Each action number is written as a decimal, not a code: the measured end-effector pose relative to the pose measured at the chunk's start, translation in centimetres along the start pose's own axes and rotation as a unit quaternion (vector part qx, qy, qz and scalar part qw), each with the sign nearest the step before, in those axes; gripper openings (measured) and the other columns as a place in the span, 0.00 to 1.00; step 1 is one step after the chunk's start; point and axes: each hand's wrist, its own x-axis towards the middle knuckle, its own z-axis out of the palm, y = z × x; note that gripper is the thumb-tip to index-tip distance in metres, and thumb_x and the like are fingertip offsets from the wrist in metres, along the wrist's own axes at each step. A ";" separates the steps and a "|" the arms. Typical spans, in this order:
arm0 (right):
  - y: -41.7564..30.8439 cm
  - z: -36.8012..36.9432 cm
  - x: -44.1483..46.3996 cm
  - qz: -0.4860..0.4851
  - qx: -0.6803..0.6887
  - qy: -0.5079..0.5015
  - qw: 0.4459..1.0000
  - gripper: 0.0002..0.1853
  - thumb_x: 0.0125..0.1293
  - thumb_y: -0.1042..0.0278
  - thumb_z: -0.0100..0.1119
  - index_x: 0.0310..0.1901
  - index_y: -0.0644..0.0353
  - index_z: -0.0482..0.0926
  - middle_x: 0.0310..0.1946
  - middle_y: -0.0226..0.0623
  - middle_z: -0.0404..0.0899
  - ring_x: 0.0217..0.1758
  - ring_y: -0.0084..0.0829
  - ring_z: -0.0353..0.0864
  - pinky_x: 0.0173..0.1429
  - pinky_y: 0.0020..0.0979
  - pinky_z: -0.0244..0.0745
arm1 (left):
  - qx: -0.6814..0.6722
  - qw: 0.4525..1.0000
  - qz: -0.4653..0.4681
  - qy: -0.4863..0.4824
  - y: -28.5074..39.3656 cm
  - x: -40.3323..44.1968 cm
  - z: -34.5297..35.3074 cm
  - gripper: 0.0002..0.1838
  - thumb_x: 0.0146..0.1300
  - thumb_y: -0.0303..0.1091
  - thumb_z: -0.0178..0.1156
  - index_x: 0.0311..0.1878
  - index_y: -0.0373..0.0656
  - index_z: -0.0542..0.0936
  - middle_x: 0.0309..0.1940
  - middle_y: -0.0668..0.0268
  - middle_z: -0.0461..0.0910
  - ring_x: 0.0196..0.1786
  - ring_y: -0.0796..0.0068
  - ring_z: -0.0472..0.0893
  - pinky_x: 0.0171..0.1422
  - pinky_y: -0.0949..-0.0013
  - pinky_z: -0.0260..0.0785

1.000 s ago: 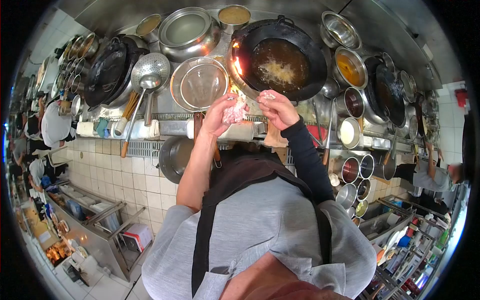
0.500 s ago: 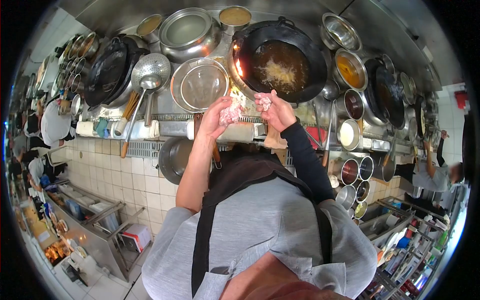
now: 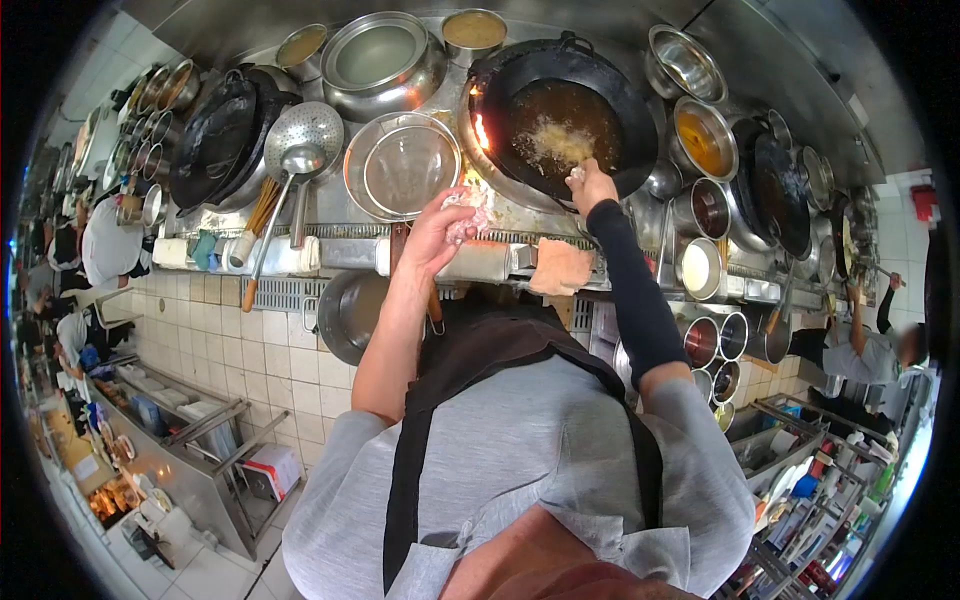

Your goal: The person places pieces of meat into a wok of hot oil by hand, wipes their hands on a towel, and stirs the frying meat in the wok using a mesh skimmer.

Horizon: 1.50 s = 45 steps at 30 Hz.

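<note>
Skimmer: it lies left of the strainer, bowl on the stove top and handle past the front edge; we judge that keeps the skimmer (image 3: 302,128) easy to grab.
Strainer: we see the strainer (image 3: 400,160) left of the wok, its wooden handle crossing the front edge towards us, likely for a quick lift.
Left hand: our left hand (image 3: 436,235) is raised above the front edge, fingers curled round a clump of raw-looking pink pieces (image 3: 467,220), cupped, we think, so that the soft mass does not spill.
Flame: the flame (image 3: 481,131) licks up at the wok's left side, perhaps a reason for our left hand to stay this side of it.
Wok: the wok (image 3: 637,125) sits towards the back edge, holding dark oil and a frothing clump (image 3: 553,140).
Right hand: our right hand (image 3: 596,185) is over the wok's near rim, fingers bunched together on a small pale bit (image 3: 576,176), seemingly low to limit splashing.
Cloth: a folded-looking cloth (image 3: 562,266) hangs at the front edge, handy for wiping, we suppose.
</note>
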 end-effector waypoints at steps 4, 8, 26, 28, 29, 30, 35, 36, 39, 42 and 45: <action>2.5 2.3 0.5 -0.087 -0.025 0.021 0.996 0.24 0.58 0.70 0.67 0.58 0.60 0.81 0.49 0.56 0.83 0.55 0.56 0.81 0.60 0.46 0.76 | 0.023 0.999 0.006 0.035 -0.5 0.2 0.3 0.23 0.64 0.21 0.63 0.61 0.38 0.71 0.43 0.59 0.83 0.40 0.71 0.84 0.40 0.70 0.76; -3.1 2.6 -3.1 -0.096 0.253 -0.057 0.961 0.23 0.65 0.69 0.66 0.62 0.63 0.78 0.47 0.48 0.84 0.51 0.40 0.85 0.52 0.39 0.81 | 0.002 0.998 0.020 0.057 -1.0 0.3 0.6 0.21 0.64 0.22 0.64 0.59 0.41 0.71 0.43 0.59 0.84 0.41 0.70 0.85 0.42 0.68 0.78; -9.0 0.5 -8.7 0.062 0.725 -0.350 0.591 0.10 0.76 0.73 0.54 0.54 0.64 0.78 0.39 0.30 0.79 0.35 0.17 0.73 0.37 0.21 0.69 | -0.018 0.999 -0.038 -0.035 0.3 -0.1 1.8 0.19 0.69 0.31 0.66 0.58 0.41 0.72 0.43 0.62 0.83 0.39 0.73 0.86 0.32 0.74 0.79; -8.3 1.1 -8.6 0.071 0.777 -0.347 0.520 0.11 0.76 0.73 0.54 0.56 0.64 0.77 0.42 0.32 0.79 0.37 0.17 0.74 0.39 0.21 0.69 | -0.018 0.998 -0.048 -0.040 0.5 -0.2 1.8 0.19 0.68 0.29 0.66 0.59 0.40 0.71 0.42 0.61 0.84 0.39 0.72 0.87 0.33 0.73 0.80; -8.2 1.3 -8.5 0.066 0.802 -0.338 0.488 0.11 0.76 0.73 0.53 0.56 0.64 0.76 0.43 0.32 0.79 0.39 0.17 0.74 0.39 0.21 0.69 | -0.018 0.998 -0.053 -0.043 0.6 -0.3 1.9 0.20 0.68 0.27 0.66 0.59 0.40 0.71 0.41 0.61 0.84 0.39 0.72 0.87 0.33 0.73 0.80; -8.0 1.5 -8.4 0.062 0.825 -0.330 0.455 0.12 0.77 0.73 0.53 0.57 0.64 0.76 0.44 0.33 0.79 0.40 0.17 0.74 0.40 0.21 0.69 | 0.003 0.998 -0.048 -0.042 0.7 -0.3 2.1 0.20 0.67 0.27 0.66 0.59 0.40 0.71 0.41 0.60 0.84 0.39 0.72 0.87 0.33 0.73 0.80; -8.0 0.3 -8.2 0.060 0.717 -0.318 0.618 0.12 0.76 0.74 0.54 0.57 0.64 0.76 0.45 0.33 0.80 0.41 0.19 0.76 0.42 0.21 0.72 | 0.081 0.996 -0.019 -0.020 0.2 0.4 1.9 0.22 0.64 0.22 0.66 0.60 0.37 0.73 0.45 0.59 0.85 0.41 0.75 0.86 0.36 0.75 0.78; -8.1 0.1 -8.2 0.053 0.710 -0.322 0.624 0.12 0.75 0.74 0.54 0.58 0.64 0.76 0.45 0.33 0.80 0.41 0.19 0.76 0.43 0.21 0.73 | 0.079 0.997 -0.010 -0.008 0.0 0.6 1.9 0.22 0.63 0.22 0.68 0.59 0.37 0.72 0.44 0.59 0.84 0.39 0.75 0.86 0.37 0.75 0.78; -7.6 1.0 -7.6 0.065 0.639 -0.340 0.686 0.13 0.75 0.72 0.57 0.58 0.63 0.76 0.46 0.31 0.80 0.43 0.19 0.78 0.45 0.21 0.75 | 0.094 0.995 0.020 0.018 -0.6 1.0 1.8 0.22 0.62 0.22 0.69 0.57 0.36 0.72 0.42 0.59 0.84 0.38 0.75 0.85 0.38 0.74 0.78; -9.0 0.1 -8.2 0.037 0.568 -0.298 0.766 0.14 0.75 0.69 0.59 0.59 0.62 0.76 0.46 0.30 0.81 0.44 0.18 0.78 0.44 0.21 0.74 | 0.144 0.989 0.029 0.010 -0.8 1.1 1.7 0.20 0.63 0.22 0.67 0.56 0.37 0.74 0.44 0.62 0.85 0.41 0.76 0.86 0.40 0.73 0.79; -10.0 -0.3 -8.3 0.025 0.552 -0.268 0.789 0.15 0.76 0.67 0.60 0.59 0.62 0.76 0.46 0.31 0.82 0.45 0.18 0.80 0.43 0.20 0.74 | 0.172 0.985 0.012 -0.012 0.1 0.6 2.6 0.18 0.63 0.22 0.66 0.55 0.38 0.74 0.43 0.62 0.85 0.41 0.76 0.86 0.43 0.72 0.79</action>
